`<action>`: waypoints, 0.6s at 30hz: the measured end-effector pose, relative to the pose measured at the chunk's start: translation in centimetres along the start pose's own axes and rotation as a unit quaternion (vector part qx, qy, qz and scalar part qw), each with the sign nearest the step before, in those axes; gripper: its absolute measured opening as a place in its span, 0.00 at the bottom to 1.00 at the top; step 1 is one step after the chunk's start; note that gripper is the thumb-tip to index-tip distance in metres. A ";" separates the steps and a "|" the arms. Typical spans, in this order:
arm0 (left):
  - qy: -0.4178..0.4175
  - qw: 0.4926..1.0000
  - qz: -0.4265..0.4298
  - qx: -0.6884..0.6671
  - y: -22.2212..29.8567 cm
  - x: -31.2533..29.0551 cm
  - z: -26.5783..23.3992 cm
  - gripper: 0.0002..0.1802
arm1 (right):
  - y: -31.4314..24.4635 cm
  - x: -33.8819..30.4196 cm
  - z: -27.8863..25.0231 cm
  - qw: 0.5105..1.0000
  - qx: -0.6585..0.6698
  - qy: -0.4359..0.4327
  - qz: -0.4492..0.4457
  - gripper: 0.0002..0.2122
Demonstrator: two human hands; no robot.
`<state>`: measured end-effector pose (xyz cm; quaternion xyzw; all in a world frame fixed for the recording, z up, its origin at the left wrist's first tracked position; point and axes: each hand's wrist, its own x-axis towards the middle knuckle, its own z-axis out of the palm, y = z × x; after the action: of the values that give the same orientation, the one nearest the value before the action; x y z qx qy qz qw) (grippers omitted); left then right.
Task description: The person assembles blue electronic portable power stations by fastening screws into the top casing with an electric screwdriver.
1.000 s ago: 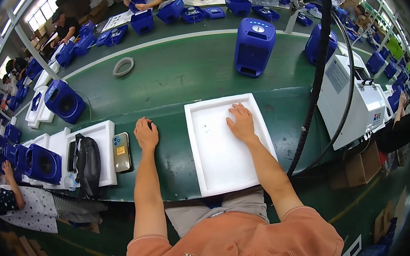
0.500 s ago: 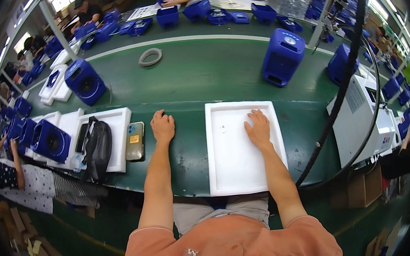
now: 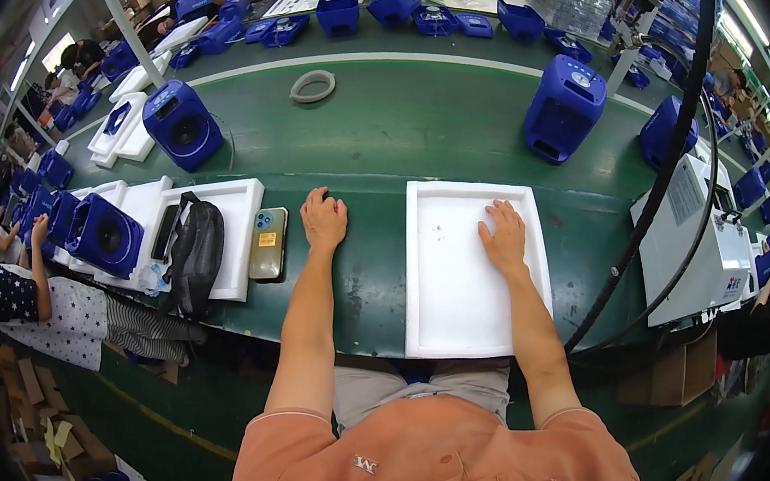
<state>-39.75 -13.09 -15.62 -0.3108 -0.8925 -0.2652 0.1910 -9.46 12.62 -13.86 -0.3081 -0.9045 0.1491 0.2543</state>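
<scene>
Right of centre in the frame, a white foam tray lies on a green workbench, the person's right hand resting inside it with fingers loosely spread. Near centre, the left hand rests curled on the bench beside a phone, and I cannot tell whether it holds anything. The tray's lower end sits at the bench's near edge, so a pull bodyward might tip it off.
</scene>
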 end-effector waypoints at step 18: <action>0.010 1.000 0.005 -0.010 -0.2 0.1 0.1 0.13 | -0.1 0.2 0.0 1.000 -0.010 -0.007 0.007 0.19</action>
<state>-39.97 -13.10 -15.67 -0.3148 -0.8863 -0.2758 0.1982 -9.68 12.63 -13.75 -0.3160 -0.9056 0.1437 0.2437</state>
